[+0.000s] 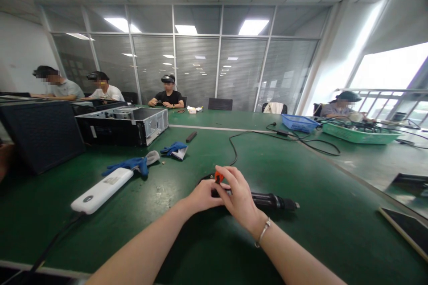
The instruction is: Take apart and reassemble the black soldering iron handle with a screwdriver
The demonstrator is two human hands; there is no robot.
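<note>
At table centre, both hands meet over a black driver [267, 200] that lies flat on the green table [334, 231], tip pointing to 3 o'clock. Left hand [202, 196] pinches its near end; right hand [238, 196] curls over the body, fingertips by an orange piece [218, 176]. A cable [234, 151] runs off toward 12. At 10 o'clock lie blue gloves [133, 164] and a white device [102, 190], with a computer case [123, 125] beyond them.
</note>
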